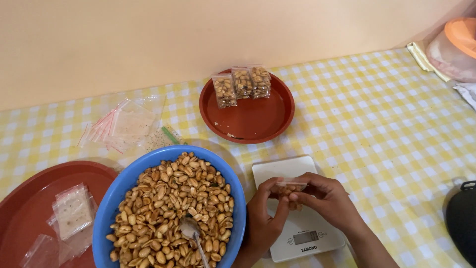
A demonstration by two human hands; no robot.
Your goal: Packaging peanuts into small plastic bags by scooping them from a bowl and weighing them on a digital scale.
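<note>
Head view: we see 2 hands meet over a white kitchen scale on a yellow-and-white checked tablecloth. The left hand and the right hand are both closed in a pinch on the top edge of a small clear bag of peanuts, which hangs between them just above the scale's platform, fingertips pressed along its mouth.

We judge the bag light, soft and slippery: thin plastic film that crumples under pressure, with loose nuts inside that shift and would spill if the mouth tips. The sound place to hold it looks to be the flat strip at the top, where both hands already pinch, not the bulging body.

Just left of the hands stands a blue bowl heaped with roasted peanuts, a metal spoon sunk into them. Beyond the scale, a red plate carries 3 filled bags at its far rim. A loose stack of empty bags lies near the wall, and a red tray at the left edge holds a few more.
</note>
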